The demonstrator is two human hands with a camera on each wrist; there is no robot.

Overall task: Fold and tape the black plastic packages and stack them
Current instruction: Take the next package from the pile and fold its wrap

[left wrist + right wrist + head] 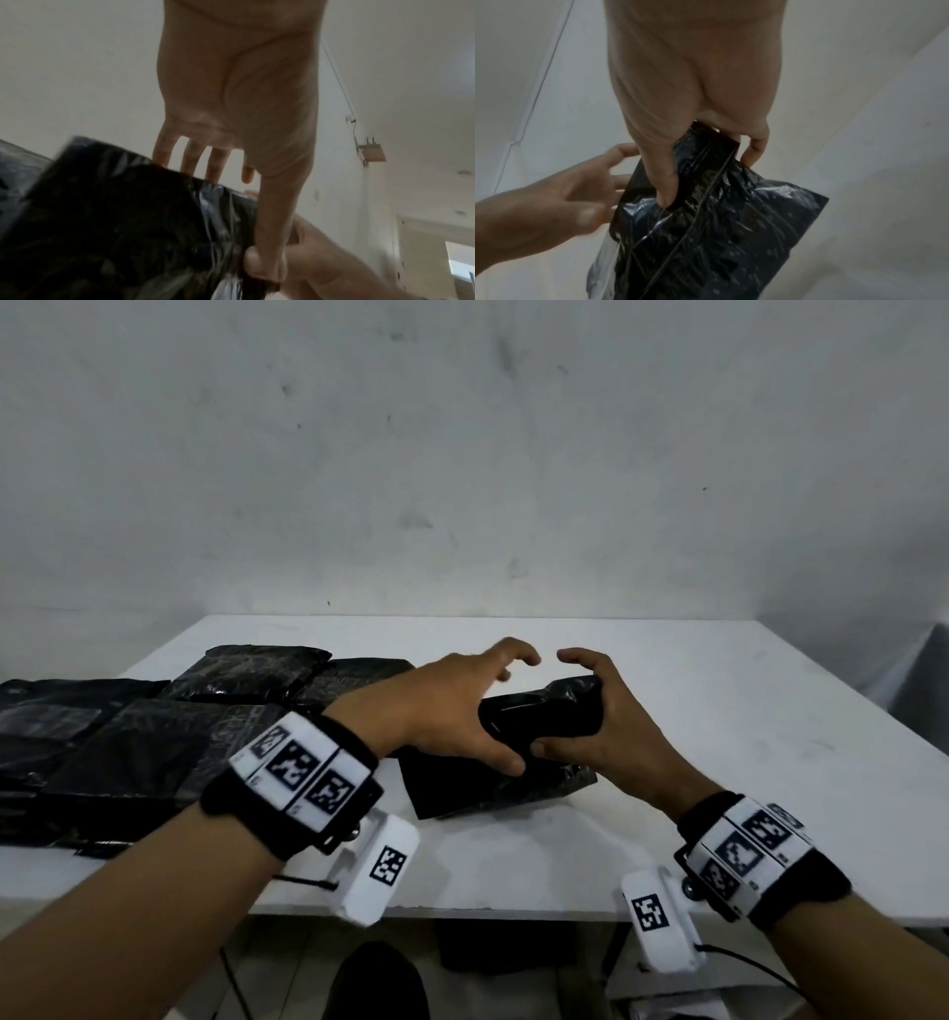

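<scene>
Head view: above the white tabletop, the right hand grips a black plastic package by its folded end. Left hand rests against it, fingers spread loosely. More black packages lie far left.

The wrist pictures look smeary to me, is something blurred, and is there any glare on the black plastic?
Left wrist view: the black package is smeared by motion blur. Right wrist view: the left hand is blurred, the right hand sharper, with pale glare streaks on the plastic. Head view: dim, even light, straight table edges slightly bowed.
</scene>
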